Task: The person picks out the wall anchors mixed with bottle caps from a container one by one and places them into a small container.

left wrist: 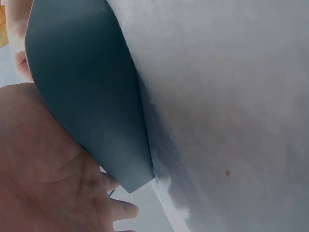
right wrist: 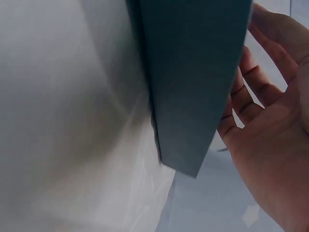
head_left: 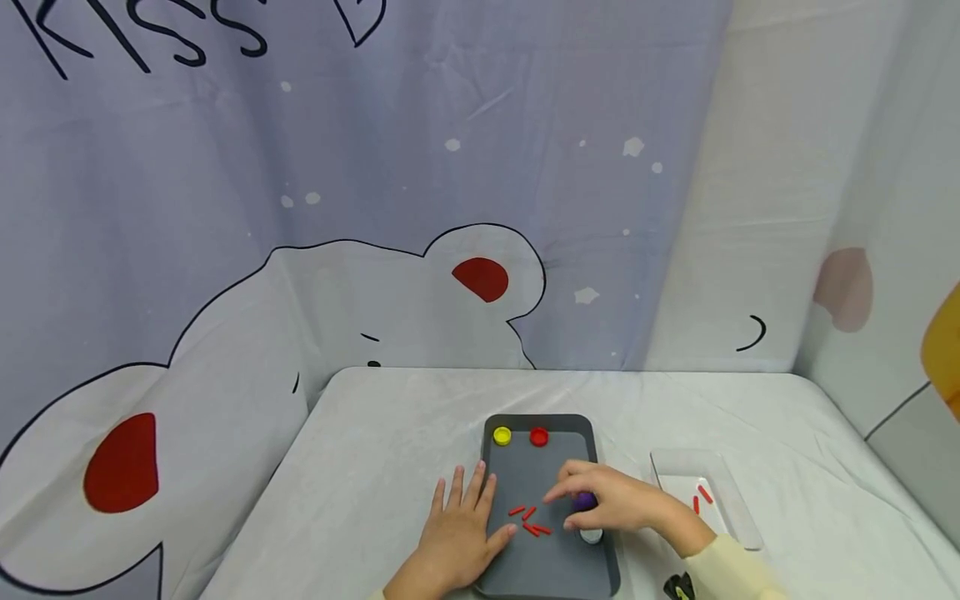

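Note:
A grey tray (head_left: 540,471) lies on the cloth-covered table, and several short red sticks (head_left: 517,510) are scattered on it. With fingers spread straight, my left hand (head_left: 459,533) rests at the tray's left edge, its thumb reaching toward the sticks. My right hand (head_left: 615,497) hovers over the right side, fingers bent, thumb and forefinger apart, and I see nothing between them. Under it, partly hidden, are a purple round thing (head_left: 584,502) and a whitish round thing (head_left: 592,537). In both wrist views the tray's side wall (left wrist: 91,96) hides some fingertips.
A yellow round cap (head_left: 502,436) and a red round cap (head_left: 538,436) sit at the tray's far end. Right of the tray stands a clear plastic box (head_left: 738,510) with a few red sticks (head_left: 705,494) in it. A printed curtain (head_left: 360,150) hangs behind the table.

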Demonstrator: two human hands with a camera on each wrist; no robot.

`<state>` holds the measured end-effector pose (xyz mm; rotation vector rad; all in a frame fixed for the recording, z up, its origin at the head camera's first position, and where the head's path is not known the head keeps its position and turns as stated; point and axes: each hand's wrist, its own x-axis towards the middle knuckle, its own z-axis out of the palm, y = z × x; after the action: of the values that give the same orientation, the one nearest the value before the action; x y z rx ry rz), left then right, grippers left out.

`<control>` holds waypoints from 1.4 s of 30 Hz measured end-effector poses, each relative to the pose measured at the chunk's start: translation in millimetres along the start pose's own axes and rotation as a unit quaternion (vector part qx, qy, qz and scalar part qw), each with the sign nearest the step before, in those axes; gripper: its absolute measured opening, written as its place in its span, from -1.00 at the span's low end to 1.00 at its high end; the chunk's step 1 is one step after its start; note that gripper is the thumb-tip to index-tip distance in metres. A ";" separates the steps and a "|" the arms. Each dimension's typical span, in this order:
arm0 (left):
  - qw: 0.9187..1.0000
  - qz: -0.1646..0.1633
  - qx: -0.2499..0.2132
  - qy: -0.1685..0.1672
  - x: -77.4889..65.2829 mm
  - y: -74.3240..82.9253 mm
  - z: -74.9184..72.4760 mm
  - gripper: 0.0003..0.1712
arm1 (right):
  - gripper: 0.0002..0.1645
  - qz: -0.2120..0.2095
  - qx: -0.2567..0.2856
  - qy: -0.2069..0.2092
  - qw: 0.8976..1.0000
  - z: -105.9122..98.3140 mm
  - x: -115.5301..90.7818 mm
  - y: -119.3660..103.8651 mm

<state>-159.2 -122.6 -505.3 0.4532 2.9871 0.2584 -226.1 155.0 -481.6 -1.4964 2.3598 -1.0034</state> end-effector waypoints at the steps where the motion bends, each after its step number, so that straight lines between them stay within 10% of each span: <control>1: 1.000 0.001 0.001 0.000 0.1 -0.1 -0.1 -0.07 | -0.62 0.004 -0.001 -0.005 1.000 1.1 2.6 -0.6; 42: 1.000 0.008 0.008 -0.004 -1.2 -1.8 0.1 -0.09 | -0.59 0.034 -0.121 -0.086 0.988 30.1 42.3 12.6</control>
<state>-158.6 -124.6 -505.7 0.4777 2.9807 0.2328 -241.4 108.9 -503.8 -1.5006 2.4563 -0.5632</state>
